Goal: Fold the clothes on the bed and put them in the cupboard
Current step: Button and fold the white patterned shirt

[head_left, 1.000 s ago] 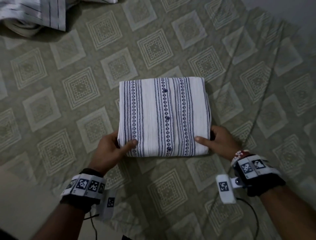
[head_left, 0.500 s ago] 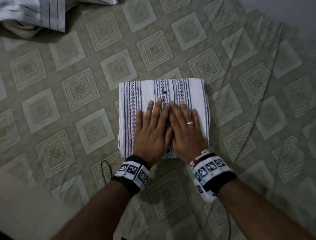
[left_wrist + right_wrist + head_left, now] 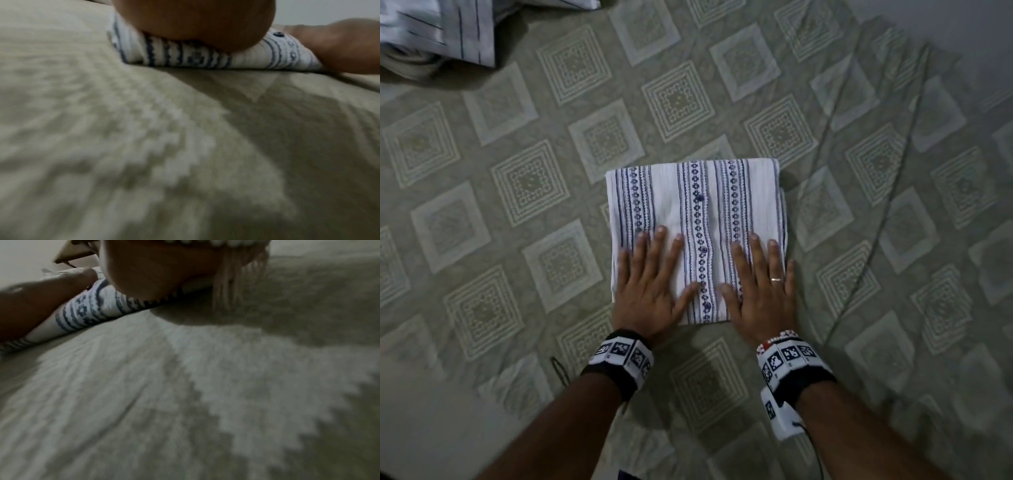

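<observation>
Since half a second ago, both hands have slid apart: left hand [image 3: 650, 291] and right hand [image 3: 760, 291] press flat, fingers straight, on the folded shirt [image 3: 695, 212] at frame centre on the bed [image 3: 517, 240]. Uneven pressure may skew the folds.

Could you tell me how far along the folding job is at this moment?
Done: the striped shirt lies folded into a neat rectangle on the bedsheet. In hand: the left hand and right hand press flat on it. Left: carrying it to the cupboard, not in view, and folding the loose garment at the top left.
</observation>
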